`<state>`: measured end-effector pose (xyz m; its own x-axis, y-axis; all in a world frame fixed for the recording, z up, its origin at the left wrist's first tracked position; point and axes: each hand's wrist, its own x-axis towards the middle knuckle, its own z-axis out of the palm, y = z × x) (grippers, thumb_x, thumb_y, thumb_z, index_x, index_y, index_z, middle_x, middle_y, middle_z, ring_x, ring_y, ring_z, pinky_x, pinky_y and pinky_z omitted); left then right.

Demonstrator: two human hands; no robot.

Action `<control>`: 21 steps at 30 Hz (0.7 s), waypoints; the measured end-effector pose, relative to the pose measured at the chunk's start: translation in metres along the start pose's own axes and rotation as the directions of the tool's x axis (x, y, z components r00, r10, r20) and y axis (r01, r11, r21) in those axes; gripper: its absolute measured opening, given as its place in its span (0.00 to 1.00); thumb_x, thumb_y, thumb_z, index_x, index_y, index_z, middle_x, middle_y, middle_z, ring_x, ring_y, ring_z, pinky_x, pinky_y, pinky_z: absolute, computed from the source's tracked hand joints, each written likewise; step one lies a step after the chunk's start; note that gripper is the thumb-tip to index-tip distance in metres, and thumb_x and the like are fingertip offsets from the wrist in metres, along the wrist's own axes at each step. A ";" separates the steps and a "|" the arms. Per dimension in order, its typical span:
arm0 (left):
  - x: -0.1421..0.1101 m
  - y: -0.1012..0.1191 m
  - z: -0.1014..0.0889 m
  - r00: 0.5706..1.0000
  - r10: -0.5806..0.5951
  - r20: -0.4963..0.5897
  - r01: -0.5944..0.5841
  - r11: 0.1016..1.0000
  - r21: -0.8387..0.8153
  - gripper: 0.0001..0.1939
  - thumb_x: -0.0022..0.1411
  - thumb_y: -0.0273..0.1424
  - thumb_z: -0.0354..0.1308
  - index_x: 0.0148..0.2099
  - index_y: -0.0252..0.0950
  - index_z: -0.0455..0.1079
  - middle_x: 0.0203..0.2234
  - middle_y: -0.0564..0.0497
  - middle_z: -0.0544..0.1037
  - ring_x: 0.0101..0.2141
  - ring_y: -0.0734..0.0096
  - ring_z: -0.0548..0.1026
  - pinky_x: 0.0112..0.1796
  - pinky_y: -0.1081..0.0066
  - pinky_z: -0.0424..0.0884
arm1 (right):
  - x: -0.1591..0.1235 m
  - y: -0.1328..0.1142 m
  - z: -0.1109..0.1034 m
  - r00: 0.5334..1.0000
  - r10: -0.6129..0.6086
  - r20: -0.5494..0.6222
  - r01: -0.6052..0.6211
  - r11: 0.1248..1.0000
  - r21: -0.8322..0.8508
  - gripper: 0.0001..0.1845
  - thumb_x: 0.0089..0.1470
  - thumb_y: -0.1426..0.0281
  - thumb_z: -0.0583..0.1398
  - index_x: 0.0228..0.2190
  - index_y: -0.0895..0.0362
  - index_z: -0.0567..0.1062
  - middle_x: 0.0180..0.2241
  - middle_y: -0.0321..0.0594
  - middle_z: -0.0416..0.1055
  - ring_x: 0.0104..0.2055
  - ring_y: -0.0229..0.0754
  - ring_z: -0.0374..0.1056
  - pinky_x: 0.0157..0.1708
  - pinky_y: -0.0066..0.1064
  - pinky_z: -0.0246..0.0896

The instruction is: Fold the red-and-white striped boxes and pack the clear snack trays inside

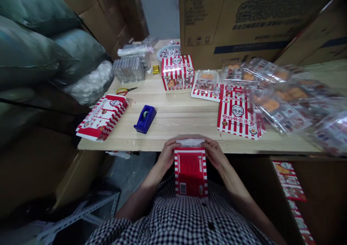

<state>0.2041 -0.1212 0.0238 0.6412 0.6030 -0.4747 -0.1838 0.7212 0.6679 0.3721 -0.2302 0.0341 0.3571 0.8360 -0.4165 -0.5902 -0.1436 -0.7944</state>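
Between my hands, in front of my body at the table's near edge, is a red-and-white striped cardboard box (pixel 190 172) with a barcode at its lower left. Its top end shows a white flap. My left hand (pixel 168 152) grips the upper left corner, while my right hand (pixel 214 151) is closed around the upper right one. Fingertips of both are partly hidden behind the box. Ahead on the table lies a blue tape dispenser (pixel 145 119). Further right is a pile of flat striped cartons (pixel 235 114).
An assembled striped box (pixel 178 72) stands toward the back. Left are stacked flat cartons (pixel 103 116), scissors (pixel 126 90) and clear plastic trays (pixel 128 70). Clear packs of toys (pixel 284 93) heap up at right. Large cardboard boxes (pixel 244 24) wall the back; stuffed bags (pixel 40 46) rise at left.
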 end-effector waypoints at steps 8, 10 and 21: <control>0.003 -0.001 -0.015 0.995 0.059 0.081 -0.063 0.997 0.040 0.09 0.46 0.24 0.65 0.33 0.33 0.82 0.34 0.44 0.85 0.36 0.62 0.81 0.42 0.68 0.73 | -0.008 -0.006 -0.007 0.993 -0.003 0.116 0.008 0.999 -0.041 0.10 0.46 0.65 0.67 0.32 0.55 0.84 0.37 0.44 0.82 0.41 0.50 0.77 0.45 0.41 0.71; 0.001 0.005 -0.015 0.991 0.059 0.118 -0.067 0.996 0.063 0.09 0.46 0.25 0.64 0.33 0.32 0.82 0.35 0.42 0.85 0.39 0.57 0.81 0.43 0.66 0.74 | -0.012 -0.011 -0.008 0.985 -0.023 0.171 0.034 0.998 -0.061 0.11 0.51 0.62 0.65 0.31 0.56 0.84 0.39 0.45 0.82 0.44 0.50 0.77 0.49 0.42 0.70; -0.017 0.029 -0.014 0.931 0.004 0.364 -0.175 0.882 0.438 0.18 0.60 0.36 0.66 0.51 0.38 0.80 0.48 0.41 0.82 0.53 0.53 0.77 0.56 0.58 0.67 | -0.012 -0.002 -0.020 0.963 -0.168 0.209 0.227 0.927 -0.299 0.12 0.52 0.58 0.69 0.37 0.51 0.83 0.41 0.42 0.82 0.48 0.50 0.76 0.52 0.45 0.68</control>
<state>0.1777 -0.1056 0.0429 0.8677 0.4404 -0.2306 0.0521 0.3809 0.9231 0.3835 -0.2506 0.0324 0.2925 0.9401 -0.1753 -0.2492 -0.1020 -0.9631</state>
